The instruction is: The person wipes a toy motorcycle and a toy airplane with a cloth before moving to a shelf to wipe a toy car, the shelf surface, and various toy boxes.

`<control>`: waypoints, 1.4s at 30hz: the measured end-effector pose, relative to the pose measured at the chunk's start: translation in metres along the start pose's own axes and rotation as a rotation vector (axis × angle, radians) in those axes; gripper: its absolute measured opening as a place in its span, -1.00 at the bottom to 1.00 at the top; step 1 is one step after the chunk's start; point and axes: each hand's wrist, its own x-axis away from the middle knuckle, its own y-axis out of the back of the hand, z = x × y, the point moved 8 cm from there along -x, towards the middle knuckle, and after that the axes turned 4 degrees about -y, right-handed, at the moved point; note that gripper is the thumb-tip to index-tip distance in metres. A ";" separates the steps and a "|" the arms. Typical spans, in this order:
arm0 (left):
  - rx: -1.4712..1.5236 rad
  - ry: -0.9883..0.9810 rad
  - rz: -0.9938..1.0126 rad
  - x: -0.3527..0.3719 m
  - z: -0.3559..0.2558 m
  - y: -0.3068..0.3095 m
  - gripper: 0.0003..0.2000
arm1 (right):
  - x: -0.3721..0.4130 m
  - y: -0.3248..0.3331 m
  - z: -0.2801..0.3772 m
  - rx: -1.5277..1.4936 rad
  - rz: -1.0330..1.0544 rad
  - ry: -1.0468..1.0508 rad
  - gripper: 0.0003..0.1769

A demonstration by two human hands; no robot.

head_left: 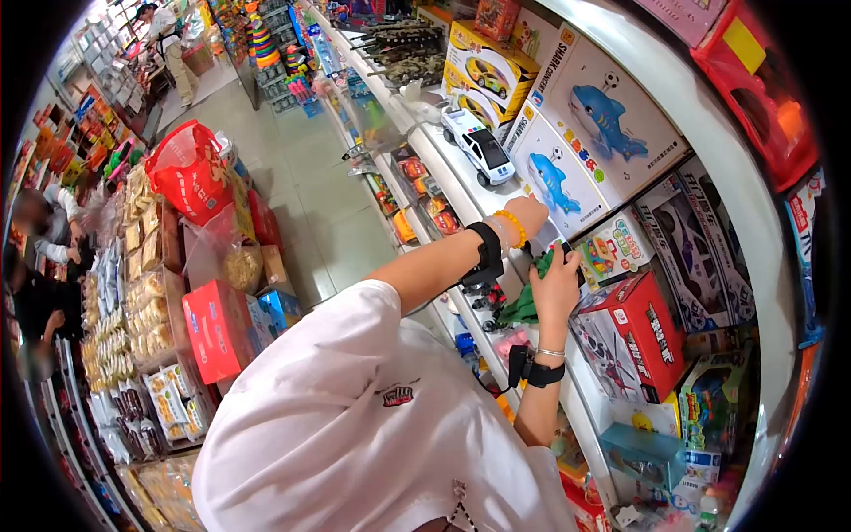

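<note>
My right hand (557, 282) is closed around a dark green toy (524, 304). Its exact kind is hard to make out, since fingers cover part of it. Just above, my left hand (526, 218) is held over the shelf in front of the shark toy box (551, 177), back of the hand up. The fingers are curled, and whatever they hold, if anything, is hidden. A white toy police car (480, 146) stands on the shelf beyond my left hand. Near my right hand are a white box with colourful pictures (613, 248) and a red toy box (631, 337).
A yellow toy car box (486, 73) and a larger shark box (612, 111) stand along the shelf. Packaged food, a red plastic bag (191, 173) and a red carton (215, 330) line the aisle's other side. Other people are at the left edge and far end.
</note>
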 end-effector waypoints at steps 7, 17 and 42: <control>0.054 0.048 -0.003 -0.010 0.012 0.001 -0.80 | -0.007 0.002 0.001 -0.035 0.013 -0.013 -0.31; 0.154 0.008 0.024 -0.010 0.019 -0.008 -0.76 | -0.010 0.000 -0.002 -0.042 0.046 -0.011 -0.26; 0.126 -0.012 0.089 -0.008 0.011 -0.017 -0.75 | -0.014 0.013 -0.024 -0.220 0.245 0.181 -0.22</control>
